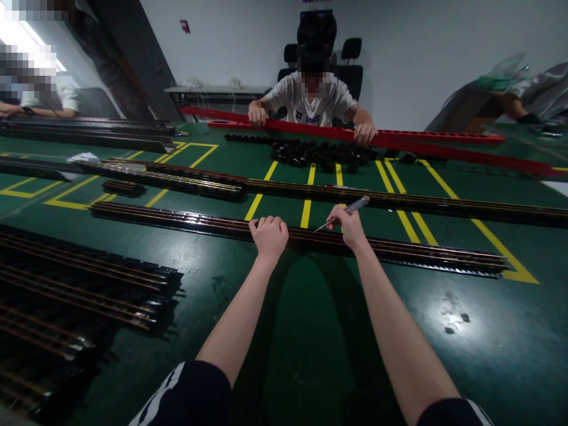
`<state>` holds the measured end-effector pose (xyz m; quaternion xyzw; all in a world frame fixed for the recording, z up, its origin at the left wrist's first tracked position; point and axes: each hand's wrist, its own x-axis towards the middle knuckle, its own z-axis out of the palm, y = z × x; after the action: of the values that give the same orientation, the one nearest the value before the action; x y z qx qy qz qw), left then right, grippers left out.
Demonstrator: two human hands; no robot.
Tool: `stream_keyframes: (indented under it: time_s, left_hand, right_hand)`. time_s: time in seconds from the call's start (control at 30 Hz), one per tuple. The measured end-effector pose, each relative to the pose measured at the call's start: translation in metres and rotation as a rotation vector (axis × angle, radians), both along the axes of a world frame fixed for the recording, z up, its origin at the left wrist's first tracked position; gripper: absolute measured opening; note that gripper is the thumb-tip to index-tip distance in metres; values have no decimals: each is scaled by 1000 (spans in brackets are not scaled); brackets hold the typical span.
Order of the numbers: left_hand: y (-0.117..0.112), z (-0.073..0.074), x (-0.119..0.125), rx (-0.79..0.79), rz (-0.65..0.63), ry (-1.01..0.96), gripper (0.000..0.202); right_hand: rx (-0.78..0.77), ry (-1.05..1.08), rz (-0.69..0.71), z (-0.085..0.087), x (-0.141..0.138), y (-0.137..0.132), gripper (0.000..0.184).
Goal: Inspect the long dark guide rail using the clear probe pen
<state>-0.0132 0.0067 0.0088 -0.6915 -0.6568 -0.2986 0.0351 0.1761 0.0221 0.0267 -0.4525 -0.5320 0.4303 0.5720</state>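
A long black rail with copper strips (pixel 177 220) lies across the green table in front of me. My left hand (pixel 268 235) is closed over its near edge, fingers curled on the rail. My right hand (pixel 348 225) rests on the same rail a little to the right and pinches a slim screwdriver (pixel 350 208) with a clear handle, its tip pointing left and down toward the rail.
A second long rail (pixel 444 204) lies behind the first. Several more rails are stacked at the left (pixel 80 284). Across the table a seated person holds a long red rail (pixel 310 128), with a heap of small black parts (pixel 319 155) in front of them. Yellow lines mark the green surface (pixel 488 331).
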Motion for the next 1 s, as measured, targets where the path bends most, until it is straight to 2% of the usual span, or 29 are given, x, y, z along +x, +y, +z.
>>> stream_keyframes:
  time_s: [0.27, 0.53, 1.0]
  left_hand:
    - [-4, -5, 6, 43, -20, 59, 34]
    - [-14, -3, 23, 45, -178, 93, 37]
    - [-12, -4, 23, 47, -159, 122, 38]
  right_hand:
    - [7, -2, 7, -1, 0, 1, 19]
    - [-7, -3, 21, 0, -2, 0, 22]
    - [18, -44, 17, 0, -1, 0, 21]
